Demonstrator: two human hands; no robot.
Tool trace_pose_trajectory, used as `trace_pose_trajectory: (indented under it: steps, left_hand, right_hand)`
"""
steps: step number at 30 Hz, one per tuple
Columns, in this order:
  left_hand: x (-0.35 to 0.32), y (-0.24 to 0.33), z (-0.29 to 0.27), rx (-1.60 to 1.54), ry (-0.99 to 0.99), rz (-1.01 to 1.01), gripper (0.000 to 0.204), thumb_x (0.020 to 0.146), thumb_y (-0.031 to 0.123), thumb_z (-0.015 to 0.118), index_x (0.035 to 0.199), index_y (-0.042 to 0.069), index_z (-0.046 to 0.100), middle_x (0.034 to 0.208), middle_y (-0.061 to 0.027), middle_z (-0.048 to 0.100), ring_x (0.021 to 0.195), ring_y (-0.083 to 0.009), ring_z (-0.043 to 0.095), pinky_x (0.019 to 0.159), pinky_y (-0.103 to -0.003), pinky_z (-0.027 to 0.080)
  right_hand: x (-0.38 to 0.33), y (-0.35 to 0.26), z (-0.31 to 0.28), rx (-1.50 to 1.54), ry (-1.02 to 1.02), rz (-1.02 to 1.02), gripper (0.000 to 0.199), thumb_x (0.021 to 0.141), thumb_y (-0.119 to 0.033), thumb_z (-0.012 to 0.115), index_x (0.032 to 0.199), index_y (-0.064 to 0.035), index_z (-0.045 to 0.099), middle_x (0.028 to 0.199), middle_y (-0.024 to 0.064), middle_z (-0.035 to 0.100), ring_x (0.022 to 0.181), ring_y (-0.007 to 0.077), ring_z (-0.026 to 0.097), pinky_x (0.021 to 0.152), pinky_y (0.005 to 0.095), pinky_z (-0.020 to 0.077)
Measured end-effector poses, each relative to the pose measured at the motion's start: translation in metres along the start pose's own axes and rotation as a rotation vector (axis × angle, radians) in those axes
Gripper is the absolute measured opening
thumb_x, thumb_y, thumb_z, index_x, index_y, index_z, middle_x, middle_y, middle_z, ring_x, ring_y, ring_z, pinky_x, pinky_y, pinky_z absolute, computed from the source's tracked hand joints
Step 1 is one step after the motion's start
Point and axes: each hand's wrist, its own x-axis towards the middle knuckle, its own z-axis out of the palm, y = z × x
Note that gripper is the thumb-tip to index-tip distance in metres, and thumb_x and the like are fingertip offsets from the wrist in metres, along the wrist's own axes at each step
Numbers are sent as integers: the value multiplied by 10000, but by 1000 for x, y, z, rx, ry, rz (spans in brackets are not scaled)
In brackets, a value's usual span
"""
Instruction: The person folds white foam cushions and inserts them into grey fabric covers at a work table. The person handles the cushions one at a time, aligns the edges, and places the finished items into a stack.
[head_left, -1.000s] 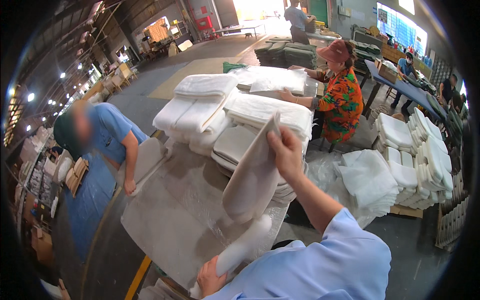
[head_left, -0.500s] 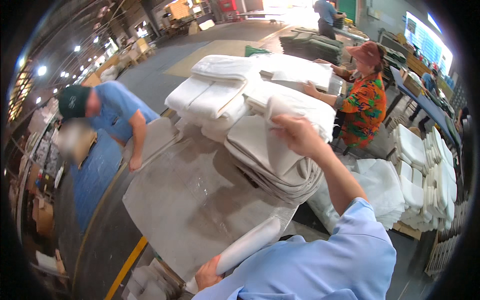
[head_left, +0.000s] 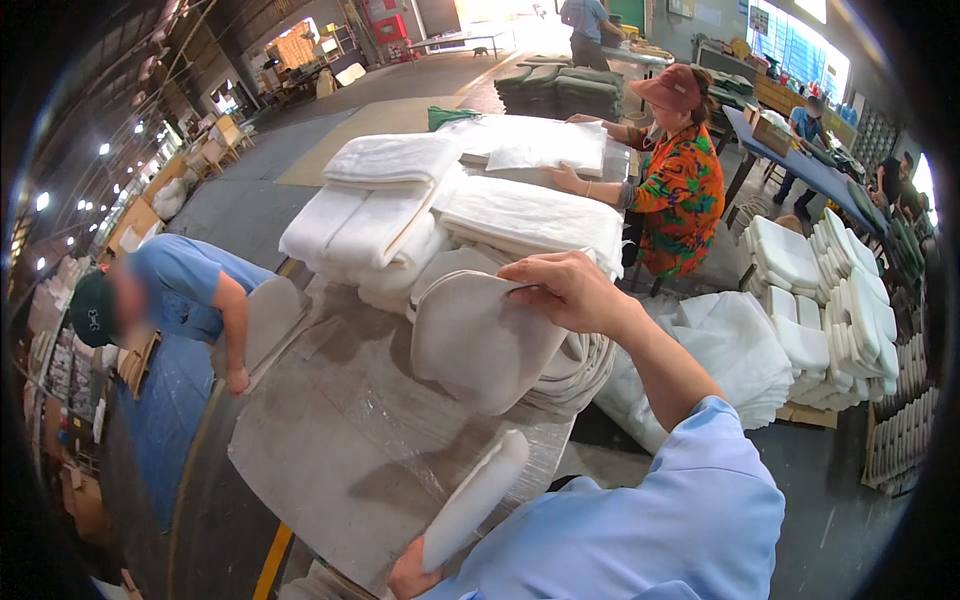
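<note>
My right hand point(head_left: 568, 290) grips the upper edge of a rounded white foam pad point(head_left: 480, 340) and holds it tilted above a stack of similar pads point(head_left: 575, 370) on the table. My left hand point(head_left: 410, 572), at the lower edge of the view, holds the lower end of another white foam pad point(head_left: 478, 497) that stands edge-on. My light blue sleeves fill the lower right. Under both pads lies the grey table top point(head_left: 320, 440) covered with clear film.
Piles of folded white padding point(head_left: 390, 210) cover the table's far side. A person in a blue shirt point(head_left: 180, 285) leans on the left edge. A person in a bright patterned shirt point(head_left: 680, 190) sits at the far side. Stacks of white foam pieces point(head_left: 830, 300) stand on the right.
My right hand has come down and toward me with the pad, which now hangs tilted over the stack. My left hand keeps hold of its pad. The view has dipped lower.
</note>
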Motion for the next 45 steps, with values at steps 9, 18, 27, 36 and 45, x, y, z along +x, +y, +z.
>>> trace_pose_trajectory:
  steps: [9, 18, 27, 36, 45]
  left_hand:
    - [7, 5, -22, -432, -218, -12, 608, 979, 260, 690, 1537, 106, 506, 1493, -147, 603, 1336, -343, 595, 1114, -451, 489]
    - [111, 96, -60, -1399, 13, 259, 543, 1000, 53, 670, 1520, 91, 516, 1410, -113, 634, 1223, -214, 651, 1039, -419, 536]
    - [128, 106, -79, -1899, 91, 295, 257, 1009, 33, 644, 1220, 150, 734, 1201, -72, 765, 1122, -261, 716, 1003, -483, 564]
    - [110, 103, -72, -2064, -202, 422, 698, 966, 439, 740, 1522, 73, 531, 1511, -119, 597, 1394, -337, 554, 1204, -556, 371]
    - [113, 109, -79, -2013, -97, 578, 735, 949, 478, 741, 1508, 48, 534, 1495, -138, 603, 1394, -346, 549, 1188, -571, 393]
  right_hand:
    - [21, -30, -10, 183, -19, -147, 291, 923, -47, 722, 1213, -66, 726, 1055, 120, 770, 936, 338, 744, 784, 414, 587]
    - [33, -64, 12, 414, -82, -269, 298, 921, -24, 732, 1218, -31, 723, 954, 145, 738, 817, 321, 713, 710, 413, 548]
    - [18, -42, 15, 490, 101, -139, 244, 912, -12, 760, 1153, 29, 742, 960, 133, 771, 782, 248, 737, 703, 328, 559]
    - [10, -35, 28, 517, 78, -68, 264, 942, -72, 772, 1193, -1, 739, 929, 95, 765, 752, 163, 703, 704, 284, 545]
    - [-5, -18, 50, 596, 43, 67, 172, 967, -111, 763, 1098, -7, 725, 823, 31, 697, 713, 90, 610, 660, 256, 484]
